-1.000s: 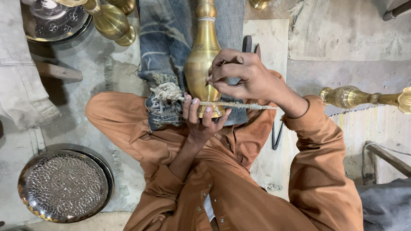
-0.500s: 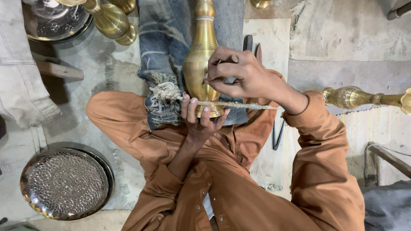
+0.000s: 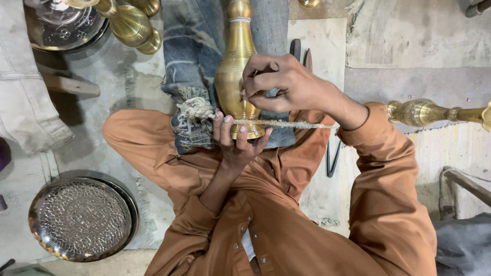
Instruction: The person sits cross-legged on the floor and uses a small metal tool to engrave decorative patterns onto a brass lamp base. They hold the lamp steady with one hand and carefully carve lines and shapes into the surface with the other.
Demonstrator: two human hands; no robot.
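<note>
1. A tall, polished brass vase with a narrow neck and flared foot (image 3: 236, 76) lies along a folded piece of faded blue denim (image 3: 192, 56) on the person's lap, its foot toward the body.
2. The left hand (image 3: 236, 140) cups the foot from below, its fingers (image 3: 227, 128) spread and curled up around the rim.
3. The right hand (image 3: 286, 87) rests on the vase's belly, its fingers (image 3: 255, 94) pinched shut around a small tool whose shape I cannot make out.
4. A rough, pale cord (image 3: 286, 123) runs just under the right fingers, across the foot, to a knotted bundle just left of the left fingertips.
5. Well away from both hands, an embossed round metal tray (image 3: 82, 219) lies on the floor at lower left, and a brass stem (image 3: 434, 112) lies beyond the right wrist.
</note>
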